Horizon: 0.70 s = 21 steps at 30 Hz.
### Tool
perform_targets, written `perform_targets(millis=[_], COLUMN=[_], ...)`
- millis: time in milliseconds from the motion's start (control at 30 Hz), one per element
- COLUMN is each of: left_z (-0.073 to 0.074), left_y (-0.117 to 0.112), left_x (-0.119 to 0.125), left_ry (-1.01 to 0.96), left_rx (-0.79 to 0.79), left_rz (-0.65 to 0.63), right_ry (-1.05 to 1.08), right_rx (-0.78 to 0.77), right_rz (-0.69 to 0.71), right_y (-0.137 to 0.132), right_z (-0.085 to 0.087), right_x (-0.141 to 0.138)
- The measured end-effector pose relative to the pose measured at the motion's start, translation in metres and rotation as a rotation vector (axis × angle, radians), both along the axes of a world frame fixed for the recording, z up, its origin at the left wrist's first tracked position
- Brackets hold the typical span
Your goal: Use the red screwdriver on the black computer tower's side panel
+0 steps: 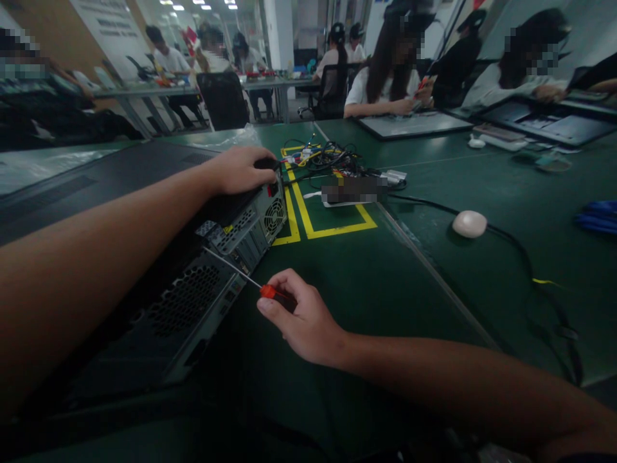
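Note:
A black computer case [187, 302] lies on its side on the green table, its metal rear panel facing right. My left hand [243, 170] is closed over the far rear corner of the case, thumb and fingers bent around it; the fingertips are partly hidden. My right hand [303, 315] is wrapped around the handle of a screwdriver [268, 292], red where it shows. Its thin metal shaft points up and left, with the tip at the rear panel's near upper edge. Whether the tip sits in a screw is too small to tell.
A tangle of cables [337, 157] lies beyond the case, near yellow tape [337, 230] on the table. To the right are a white mouse [470, 224], a black cord [520, 247] and something blue [598, 217]. Other people work across the table on flat panels [414, 124].

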State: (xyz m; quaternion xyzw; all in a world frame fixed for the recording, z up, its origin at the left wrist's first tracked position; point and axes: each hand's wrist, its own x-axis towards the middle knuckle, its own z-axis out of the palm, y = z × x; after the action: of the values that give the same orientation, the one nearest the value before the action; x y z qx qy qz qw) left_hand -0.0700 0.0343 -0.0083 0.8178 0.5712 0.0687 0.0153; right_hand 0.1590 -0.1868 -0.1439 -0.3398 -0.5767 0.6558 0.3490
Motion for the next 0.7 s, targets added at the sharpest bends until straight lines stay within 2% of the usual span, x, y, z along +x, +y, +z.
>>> perform_targets(millis=[233, 400, 567, 700], left_z=[0.000, 0.001, -0.001, -0.004], left_y=[-0.005, -0.005, -0.003, 0.001], left_x=[0.006, 0.007, 0.005, 0.002], left_ry=[0.025, 0.018, 0.005, -0.012], left_rx=[-0.007, -0.021, -0.013, -0.009], left_rz=[0.034, 0.051, 0.038, 0.028], right_ry=[-0.008, -0.020, -0.049, -0.023], right_rx=[0.028, 0.045, 0.111, 0.092], right_rz=[-0.028, 0.003, -0.013, -0.013], right_y=[0.001, 0.001, 0.002, 0.002], right_z=[-0.003, -0.005, -0.010, -0.008], right_x=[-0.002, -0.001, -0.003, -0.003])
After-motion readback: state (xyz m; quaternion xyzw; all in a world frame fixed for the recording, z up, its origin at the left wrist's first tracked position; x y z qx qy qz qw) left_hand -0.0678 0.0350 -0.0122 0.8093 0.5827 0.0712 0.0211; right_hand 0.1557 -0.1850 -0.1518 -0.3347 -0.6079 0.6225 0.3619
